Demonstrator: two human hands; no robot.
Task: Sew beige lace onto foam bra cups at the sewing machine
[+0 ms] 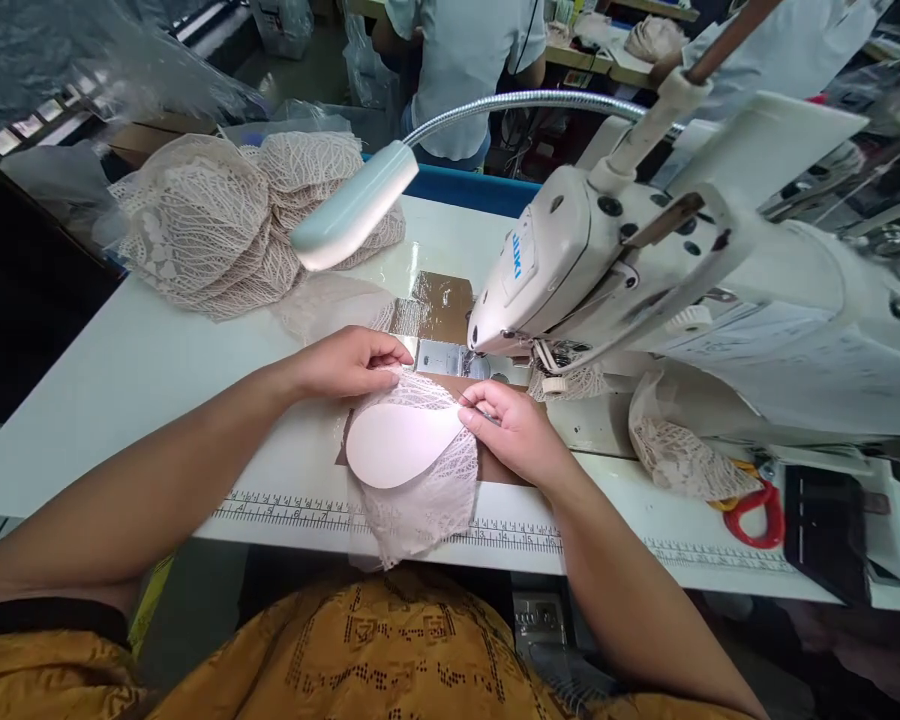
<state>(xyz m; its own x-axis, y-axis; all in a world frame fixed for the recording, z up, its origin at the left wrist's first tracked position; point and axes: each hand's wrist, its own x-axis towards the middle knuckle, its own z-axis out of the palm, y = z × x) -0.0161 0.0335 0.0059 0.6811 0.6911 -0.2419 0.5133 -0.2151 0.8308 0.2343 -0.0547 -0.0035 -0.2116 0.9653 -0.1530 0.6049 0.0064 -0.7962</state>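
Observation:
In front of the sewing machine (pixel 540 260), a pale teardrop-shaped pad (pixel 397 445) lies on a piece of beige lace fabric (pixel 420 520). My left hand (pixel 349 362) pinches the lace's upper left edge between thumb and fingers. At the pad's pointed right end, my right hand (pixel 514 430) is closed with thumb and forefinger on the pad and lace. A thin dark tool, partly hidden, also shows in the right fingers; its kind is unclear. The needle area and metal plate (pixel 441 357) sit just beyond both hands.
A heap of lace pieces (pixel 217 220) lies at the back left under a lamp (pixel 356 205). Red-handled scissors (pixel 754 515), more lace (pixel 675 445) and a black phone-like object (pixel 825 535) are at the right. A printed ruler (pixel 292 510) runs along the front edge. Two people work beyond.

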